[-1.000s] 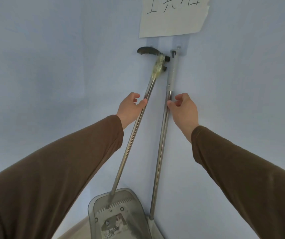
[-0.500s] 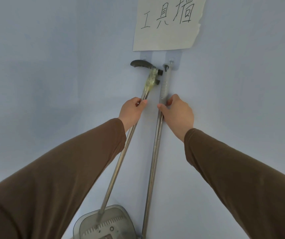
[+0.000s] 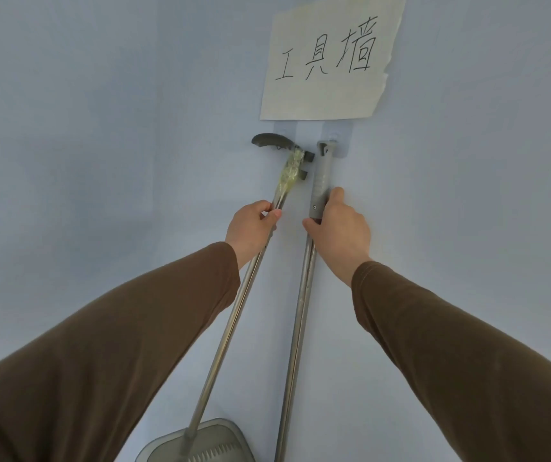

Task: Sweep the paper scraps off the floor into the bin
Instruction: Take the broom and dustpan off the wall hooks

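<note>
Two long metal poles hang from hooks on a pale blue wall. The left one is the dustpan handle [image 3: 234, 315], with a dark curved grip and yellowish tape at its top; its grey dustpan [image 3: 200, 441] shows at the bottom edge. My left hand [image 3: 250, 228] is closed around this pole just below the tape. The right pole is the broom handle [image 3: 301, 311], topped by a grey plastic sleeve. My right hand [image 3: 337, 228] grips it at the sleeve's lower end. The broom head, the paper scraps and the bin are out of view.
A white paper sign [image 3: 327, 58] with handwritten characters is stuck to the wall above the hooks [image 3: 334, 141]. My brown sleeves fill the lower corners of the view.
Both hands slid up the poles and closed around them; a second ago they only touched them loosely. The view has tilted upward, showing more of the sign.
</note>
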A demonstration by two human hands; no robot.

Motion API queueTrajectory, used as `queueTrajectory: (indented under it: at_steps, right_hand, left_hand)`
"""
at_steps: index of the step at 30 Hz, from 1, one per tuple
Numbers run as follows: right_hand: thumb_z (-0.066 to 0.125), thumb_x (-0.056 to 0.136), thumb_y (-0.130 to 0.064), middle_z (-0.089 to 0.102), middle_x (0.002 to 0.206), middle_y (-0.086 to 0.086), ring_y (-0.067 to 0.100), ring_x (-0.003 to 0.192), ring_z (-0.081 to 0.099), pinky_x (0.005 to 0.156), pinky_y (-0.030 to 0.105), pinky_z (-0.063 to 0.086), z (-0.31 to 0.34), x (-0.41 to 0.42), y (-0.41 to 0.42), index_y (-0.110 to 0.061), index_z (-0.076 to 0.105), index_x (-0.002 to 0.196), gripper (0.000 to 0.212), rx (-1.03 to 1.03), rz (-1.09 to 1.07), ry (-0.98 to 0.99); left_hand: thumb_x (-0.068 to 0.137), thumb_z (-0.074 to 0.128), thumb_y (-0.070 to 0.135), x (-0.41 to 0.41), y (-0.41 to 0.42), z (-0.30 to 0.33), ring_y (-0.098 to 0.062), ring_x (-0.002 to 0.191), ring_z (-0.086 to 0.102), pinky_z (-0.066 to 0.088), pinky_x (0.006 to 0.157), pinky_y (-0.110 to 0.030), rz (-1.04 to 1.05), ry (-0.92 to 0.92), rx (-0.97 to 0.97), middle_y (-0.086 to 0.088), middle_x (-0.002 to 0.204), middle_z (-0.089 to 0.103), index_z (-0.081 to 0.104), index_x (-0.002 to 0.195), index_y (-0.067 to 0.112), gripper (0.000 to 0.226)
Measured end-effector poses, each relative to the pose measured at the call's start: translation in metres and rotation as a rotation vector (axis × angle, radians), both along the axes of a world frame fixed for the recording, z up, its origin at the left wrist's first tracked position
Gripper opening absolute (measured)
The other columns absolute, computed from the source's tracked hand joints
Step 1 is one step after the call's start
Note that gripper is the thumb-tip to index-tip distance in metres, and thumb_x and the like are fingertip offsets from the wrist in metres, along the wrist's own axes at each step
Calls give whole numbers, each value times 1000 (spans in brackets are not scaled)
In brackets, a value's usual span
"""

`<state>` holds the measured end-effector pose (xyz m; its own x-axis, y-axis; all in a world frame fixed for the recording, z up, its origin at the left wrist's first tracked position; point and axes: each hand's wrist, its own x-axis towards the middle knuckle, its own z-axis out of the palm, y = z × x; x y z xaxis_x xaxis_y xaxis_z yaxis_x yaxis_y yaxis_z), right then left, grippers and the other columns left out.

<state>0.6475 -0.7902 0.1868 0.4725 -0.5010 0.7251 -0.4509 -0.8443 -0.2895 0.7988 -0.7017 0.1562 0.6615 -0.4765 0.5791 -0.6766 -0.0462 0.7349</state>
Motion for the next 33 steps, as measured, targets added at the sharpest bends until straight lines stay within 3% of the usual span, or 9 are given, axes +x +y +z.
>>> queueTrajectory:
  at_steps: [8,12,15,20,23,26,28,33]
  right_hand:
    - [63,89,-37,60,77,-2,22,63,61,57,37,54,-2,-9,7,-20,38,106,35,-11,47,-16]
    - [62,88,-37,58,73,-4,22,61,60,53,32,49,-10,-20,16,-21,39,105,33,3,58,24]
    - [61,87,-39,58,71,-4,20,60,59,51,29,43,-22,-32,23,-21,45,100,28,41,78,53]
    - [60,86,-42,59,72,-7,16,66,62,58,30,50,-42,-54,40,-21,54,90,22,133,127,80]
    - [61,88,-38,63,82,-3,18,65,68,63,37,59,-58,-70,53,-21,52,96,21,278,235,77]
    - [65,92,-29,65,96,6,18,55,69,59,32,61,-76,-91,76,-18,49,106,24,640,400,39]
    - [67,93,-24,65,103,9,20,59,73,66,37,64,-91,-105,92,-18,47,112,28,816,457,44]
    - [66,92,-11,65,109,12,24,73,76,73,35,63,-134,-145,125,-17,54,120,31,996,505,84]
  left_hand:
    - [98,54,37,-5,15,8,-26,78,71,59,82,-49,-43,-21,-26,-5,81,72,65,92,14,26]
    - [99,54,36,-11,29,-3,-24,78,71,58,77,-42,-60,-12,2,-6,84,72,65,95,13,25]
    - [102,51,34,-16,44,-13,-21,78,68,49,70,-32,-57,-3,54,-6,88,72,65,99,9,29]
    - [103,49,35,-35,81,-31,-25,93,69,55,86,-41,-68,38,177,-6,97,72,65,105,6,33]
    - [101,51,36,-46,110,-49,-23,92,68,56,88,-41,-35,29,251,-1,95,71,64,98,11,29]
    - [99,57,36,-67,144,-70,-17,85,61,48,78,-27,2,32,342,-3,93,67,65,98,10,27]
    - [97,61,35,-84,168,-85,-16,83,59,46,75,-25,14,48,408,-5,94,67,66,101,9,27]
    - [91,71,17,-138,238,-128,-16,69,64,55,64,-23,-73,368,415,-11,90,67,64,109,6,22]
